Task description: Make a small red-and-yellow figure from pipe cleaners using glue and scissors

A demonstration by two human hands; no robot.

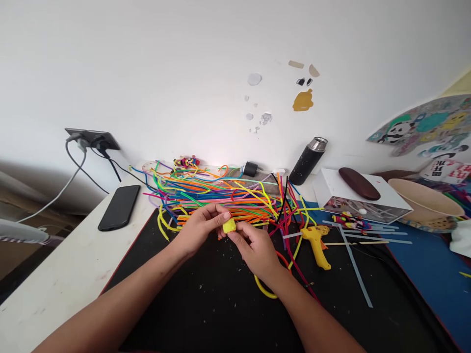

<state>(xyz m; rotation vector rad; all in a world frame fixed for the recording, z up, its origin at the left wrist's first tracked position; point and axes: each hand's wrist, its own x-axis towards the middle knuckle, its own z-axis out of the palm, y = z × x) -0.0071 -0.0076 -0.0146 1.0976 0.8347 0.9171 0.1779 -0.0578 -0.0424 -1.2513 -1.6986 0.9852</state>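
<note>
Head view: both hands meet over the near-middle of the black mat (206, 299) on the bench (62, 279). The left hand (198, 226) is curled, its fingertips pinched on the yellow fuzzy lump (229, 226) from the left and above. The right hand (258, 251) is also mostly closed, thumb and forefinger gripping the same lump from the right and below. The lump sits dead between the two hands, raised a little off the mat. It is compact, with no clear long axis, and both hands are equally near. The pipe cleaner pile (221, 192) lies just beyond the hands, strands running mostly left-right. A yellow pipe cleaner loop (265, 291) lies by the right wrist. The glue gun (317, 240) lies to the right, near the right hand, with the glue sticks (355, 267) past it. The phone (119, 207) is far left and the flask (307, 161) at the back.
</note>
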